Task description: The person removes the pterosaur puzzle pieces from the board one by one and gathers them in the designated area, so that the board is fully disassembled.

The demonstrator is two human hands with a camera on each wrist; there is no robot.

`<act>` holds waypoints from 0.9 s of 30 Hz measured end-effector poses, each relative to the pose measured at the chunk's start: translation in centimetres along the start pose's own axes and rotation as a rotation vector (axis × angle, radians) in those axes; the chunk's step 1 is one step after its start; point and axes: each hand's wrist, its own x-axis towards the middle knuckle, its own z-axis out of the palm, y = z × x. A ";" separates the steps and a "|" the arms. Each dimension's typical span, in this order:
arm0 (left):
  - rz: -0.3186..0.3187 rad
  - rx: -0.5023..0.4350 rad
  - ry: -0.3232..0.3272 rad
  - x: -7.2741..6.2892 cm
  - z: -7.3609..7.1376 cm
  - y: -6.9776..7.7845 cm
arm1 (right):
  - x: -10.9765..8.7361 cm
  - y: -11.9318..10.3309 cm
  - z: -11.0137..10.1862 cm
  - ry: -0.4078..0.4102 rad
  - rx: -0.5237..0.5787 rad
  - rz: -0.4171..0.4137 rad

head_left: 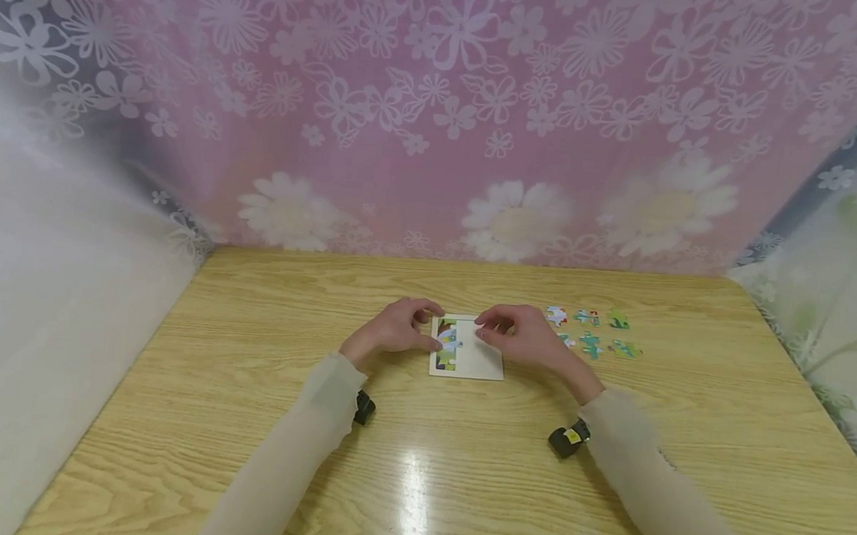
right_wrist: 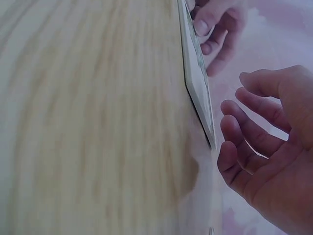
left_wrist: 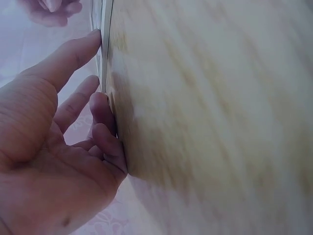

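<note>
1. My left hand (head_left: 397, 326) is at the board's left side, fingers loosely bent and thumb apart from them: the thumb reaches in over the left edge, and a fingertip is up by the far left corner. No pinch here.
2. Over to my right hand (head_left: 529, 333), above the board's right side! Fingers softly curved, thumb held away from them, and the right wrist view shows a gap between them with nothing in it.
3. Between my hands, the board (head_left: 482, 364) lies flat on the table, pale-rimmed. Its left strip carries fitted pieces (head_left: 447, 360) in green, brown and pale blue, their right edge jagged with tabs; the rest of the bed is plain white.
4. Just beyond my right hand, loose pieces (head_left: 591, 346), six of them in two rows of three! Greens, blues, white, touches of red; the near left one is partly hidden behind my hand.
5. Back along my arms: pale sleeves (head_left: 329, 395), and at each wrist a black camera (head_left: 568, 439), the right one bearing a yellow mark.
6. Under it all, the wood-grain table (head_left: 268, 324), a bright glare streak between my forearms.
7. Outermost, a pink flowered curtain (head_left: 404, 163) across the far side, with a whitish cloth (head_left: 62, 267) to the left.
</note>
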 end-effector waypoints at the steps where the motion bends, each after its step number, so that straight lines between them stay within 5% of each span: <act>1: -0.002 0.002 0.002 0.0 0.0 0.0 | 0.2 -0.1 0.2 -0.003 -0.005 -0.005; 19: 0.004 -0.033 -0.003 0.1 0.1 -0.2 | 2.7 -0.8 2.1 -0.094 -0.123 -0.041; 27: -0.022 -0.042 0.000 0.0 0.2 -0.2 | 2.8 -1.4 2.0 -0.112 -0.083 0.003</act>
